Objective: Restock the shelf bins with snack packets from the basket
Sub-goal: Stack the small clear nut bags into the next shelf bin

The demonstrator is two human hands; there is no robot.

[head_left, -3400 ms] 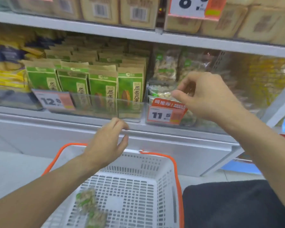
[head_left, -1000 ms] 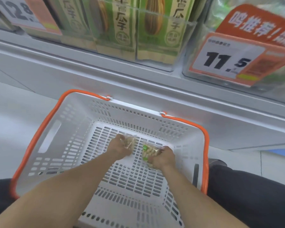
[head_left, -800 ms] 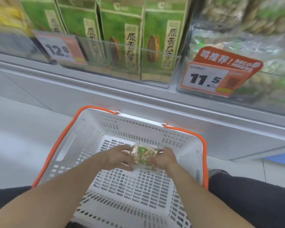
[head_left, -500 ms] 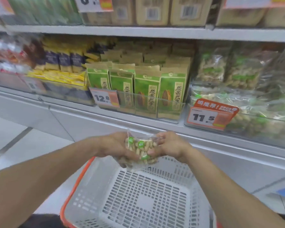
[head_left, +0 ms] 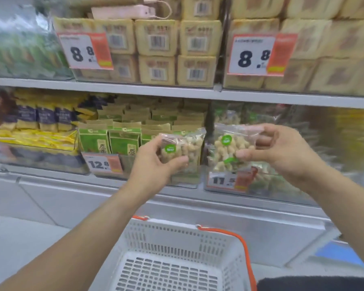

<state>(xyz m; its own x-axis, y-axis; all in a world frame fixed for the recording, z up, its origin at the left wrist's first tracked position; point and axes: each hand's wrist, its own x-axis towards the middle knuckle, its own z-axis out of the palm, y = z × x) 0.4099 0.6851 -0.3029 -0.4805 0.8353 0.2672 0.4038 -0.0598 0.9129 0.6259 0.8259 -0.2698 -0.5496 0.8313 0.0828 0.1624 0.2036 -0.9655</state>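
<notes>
Each hand pinches a packet before the 11.5 price tag (head_left: 229,181): left hand (head_left: 153,164) on the left packet (head_left: 183,148), right hand (head_left: 282,152) on the right packet (head_left: 229,148), light, crinkly, probably slippery film best gripped at the edges.

Glossy clear-plastic packets (head_left: 229,148) (crinkly), matt perforated plastic basket (head_left: 177,248)

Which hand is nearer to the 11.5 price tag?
Right. The right hand holds a peanut packet just above the 11.5 price tag; the left hand holds another packet further left, before the green packets.
</notes>
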